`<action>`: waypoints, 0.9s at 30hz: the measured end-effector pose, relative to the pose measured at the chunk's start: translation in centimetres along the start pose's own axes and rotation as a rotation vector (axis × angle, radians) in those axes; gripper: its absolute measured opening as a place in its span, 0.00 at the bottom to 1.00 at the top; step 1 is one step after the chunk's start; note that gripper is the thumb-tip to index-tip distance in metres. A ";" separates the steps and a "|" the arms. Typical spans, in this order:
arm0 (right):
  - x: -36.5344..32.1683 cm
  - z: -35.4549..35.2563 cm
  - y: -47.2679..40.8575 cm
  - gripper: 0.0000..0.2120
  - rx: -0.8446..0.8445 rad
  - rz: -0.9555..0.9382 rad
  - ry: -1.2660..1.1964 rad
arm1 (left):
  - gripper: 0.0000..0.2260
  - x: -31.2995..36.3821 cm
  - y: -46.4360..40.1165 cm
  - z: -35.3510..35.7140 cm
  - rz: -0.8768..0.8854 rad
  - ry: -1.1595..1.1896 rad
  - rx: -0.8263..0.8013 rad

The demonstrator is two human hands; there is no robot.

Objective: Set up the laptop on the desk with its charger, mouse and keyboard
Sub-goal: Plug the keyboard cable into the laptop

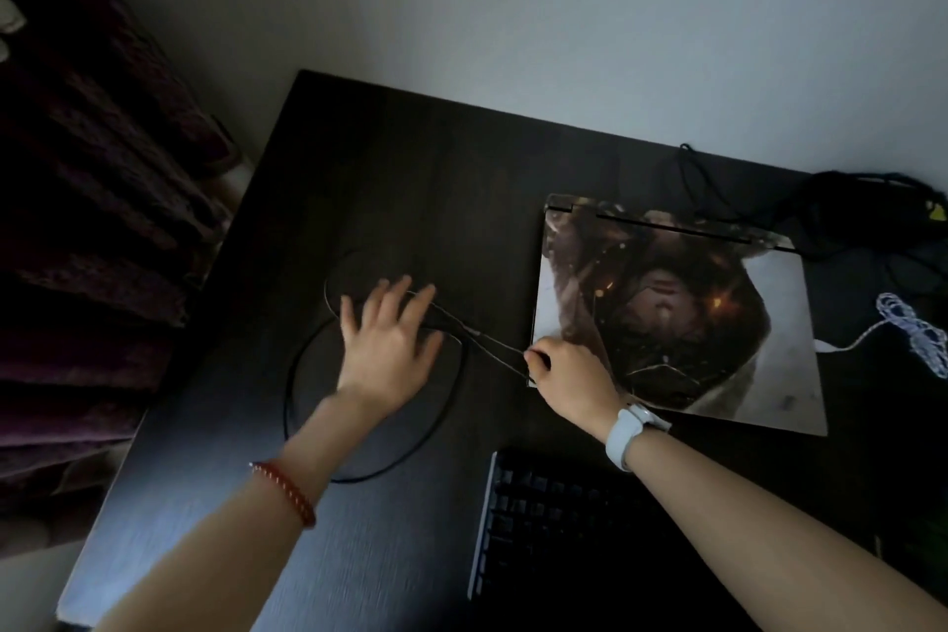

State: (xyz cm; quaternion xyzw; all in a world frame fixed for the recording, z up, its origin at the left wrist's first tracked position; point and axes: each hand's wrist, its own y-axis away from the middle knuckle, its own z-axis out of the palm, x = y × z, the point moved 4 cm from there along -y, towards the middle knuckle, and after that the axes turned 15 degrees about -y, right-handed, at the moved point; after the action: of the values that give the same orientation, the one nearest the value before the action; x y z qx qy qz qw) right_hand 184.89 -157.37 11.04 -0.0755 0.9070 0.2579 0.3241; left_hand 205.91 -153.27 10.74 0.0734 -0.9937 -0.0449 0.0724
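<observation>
Fingers of the left hand (391, 334) lie spread, pinning the looped cable (308, 364) near the surface's left edge, while the right hand (569, 367) pinches its plug at the closed laptop (677, 313), likely to connect it; keyboard (554, 523) waits at the near edge.

Two bare forearms in view, no sleeves reaching the wrists or lower arms.

Left hand (387, 339): no rings visible on the fingers (405, 295). Left forearm carries a thin bracelet (284, 493) of small red beads, strung in a single row, with a pale or metallic bead at one end. It sits a little way up from the wrist.

Right hand (569, 367): no rings visible. Right wrist carries a watch (633, 429) with a smooth, pale bluish-white strap; its case shows as a rounded pale edge. The dial is turned out of view.

Nails appear short, unpainted as far as dim light allows.
</observation>
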 end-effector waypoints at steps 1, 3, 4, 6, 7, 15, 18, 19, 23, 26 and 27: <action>-0.1 0.5 0.0 0.13 -0.012 0.023 -0.020 | 0.29 1.1 1.8 1.1 0.054 -0.013 -0.057; -0.3 1.6 0.4 0.13 -0.072 0.049 -0.054 | 0.33 2.6 5.3 3.8 0.150 -0.144 -0.224; -0.5 2.1 0.6 0.13 -0.093 0.035 -0.030 | 0.33 2.6 6.6 5.2 0.182 -0.225 -0.270; -0.9 2.8 0.7 0.13 -0.082 -0.022 0.067 | 0.32 1.6 7.6 6.5 0.228 -0.343 -0.279; -1.1 2.9 0.7 0.13 -0.060 -0.048 0.095 | 0.30 1.1 7.5 6.3 0.263 -0.374 -0.244; -2.8 2.1 -2.5 0.13 -0.151 -0.067 0.082 | 0.26 -3.4 1.8 3.1 0.357 -0.556 0.000; -3.4 2.0 -4.6 0.13 -0.223 -0.018 0.017 | 0.19 -4.8 -1.6 1.4 0.258 -0.598 0.043; -3.6 1.9 -5.3 0.13 -0.214 -0.019 0.003 | 0.20 -5.2 -2.6 1.3 0.208 -0.580 0.004; -4.1 1.5 -7.5 0.13 -0.129 -0.041 -0.037 | 0.21 -4.8 -4.2 1.2 0.017 -0.335 -0.015; -3.6 1.2 -8.5 0.16 -0.105 0.023 -0.226 | 0.15 -2.6 -3.7 0.6 -0.130 0.246 0.055; -3.4 1.1 -8.5 0.18 -0.111 0.045 -0.303 | 0.13 -1.8 -3.7 0.9 -0.233 0.453 -0.005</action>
State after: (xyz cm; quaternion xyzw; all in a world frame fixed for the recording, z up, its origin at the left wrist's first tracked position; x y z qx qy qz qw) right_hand 190.74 -164.22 8.94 -0.0331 0.8337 0.3232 0.4465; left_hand 208.06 -156.55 9.29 0.1953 -0.9368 -0.0377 0.2878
